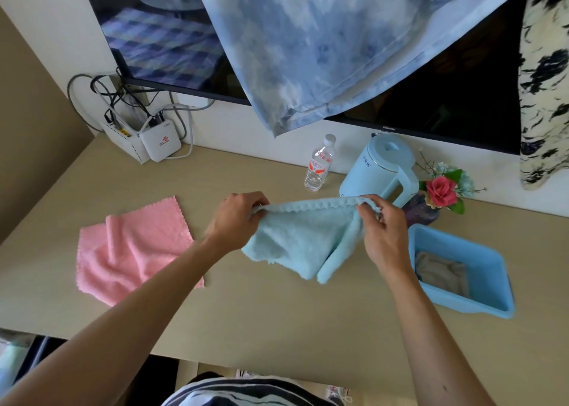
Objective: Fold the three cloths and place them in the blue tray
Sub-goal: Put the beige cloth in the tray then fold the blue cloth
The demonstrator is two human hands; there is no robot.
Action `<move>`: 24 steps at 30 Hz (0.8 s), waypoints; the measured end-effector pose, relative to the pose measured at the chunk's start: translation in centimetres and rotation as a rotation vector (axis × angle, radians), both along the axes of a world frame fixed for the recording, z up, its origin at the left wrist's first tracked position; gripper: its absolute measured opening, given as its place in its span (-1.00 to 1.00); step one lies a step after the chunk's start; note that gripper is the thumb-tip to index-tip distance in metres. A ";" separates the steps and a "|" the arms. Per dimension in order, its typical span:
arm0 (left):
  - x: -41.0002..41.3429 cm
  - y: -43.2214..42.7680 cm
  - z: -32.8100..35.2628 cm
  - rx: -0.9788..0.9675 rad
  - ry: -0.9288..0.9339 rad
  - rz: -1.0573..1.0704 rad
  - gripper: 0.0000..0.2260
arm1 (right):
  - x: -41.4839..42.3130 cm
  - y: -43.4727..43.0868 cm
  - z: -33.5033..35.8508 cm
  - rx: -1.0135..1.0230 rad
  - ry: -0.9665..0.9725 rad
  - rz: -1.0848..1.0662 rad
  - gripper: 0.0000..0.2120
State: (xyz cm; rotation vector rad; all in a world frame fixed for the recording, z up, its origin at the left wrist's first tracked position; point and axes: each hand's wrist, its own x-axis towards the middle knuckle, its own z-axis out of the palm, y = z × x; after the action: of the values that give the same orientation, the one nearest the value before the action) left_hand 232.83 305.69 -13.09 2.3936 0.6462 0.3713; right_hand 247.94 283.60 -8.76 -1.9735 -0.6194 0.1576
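While the blue cloth [295, 236] hangs above the table [277, 313], its upper edge is stretched almost straight between the two hands, and its lower part sags down so that the bottom corner seems to rest on the wood. The left hand [238, 213] pinches one end of this edge with curled fingers, and the right hand [381, 230] pinches the other end between thumb and fingers. I think the cloth is held this way so that its own weight pulls it flat and the corners can be matched before a fold. One side already lies doubled near the right hand, so the folding looks begun but not finished.

Just beside the right forearm stands the tray [474, 308], close enough for a short move when the fold is ready. A grey cloth [440, 273] lies inside it, and it looks folded, so one of three seems done. The pink cloth [132, 248] lies on the table to the left, wrinkled and with one part turned over, partly hidden by the left forearm; it is not yet folded.

Behind the hands, near the wall, stand a kettle [381, 168], a bottle [318, 162] and some flowers [440, 190], apart from the working place.
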 end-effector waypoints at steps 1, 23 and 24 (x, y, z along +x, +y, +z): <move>0.2 0.5 -0.1 0.028 -0.011 0.013 -0.81 | 0.5 -0.1 -0.2 -0.015 -0.004 -0.016 -0.81; -10.7 -1.7 -12.3 -0.097 0.378 -0.284 -0.87 | -3.1 -11.6 -16.8 -0.497 0.555 0.363 -0.79; -11.0 -1.9 -13.0 -0.118 0.417 -0.282 -0.85 | -3.5 -12.0 -17.8 -0.532 0.566 0.362 -0.76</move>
State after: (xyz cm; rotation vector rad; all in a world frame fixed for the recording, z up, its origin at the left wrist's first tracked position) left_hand 221.87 303.79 -26.11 2.4182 0.4804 -0.2858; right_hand 244.45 271.59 -26.57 -2.1479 -0.5836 1.1613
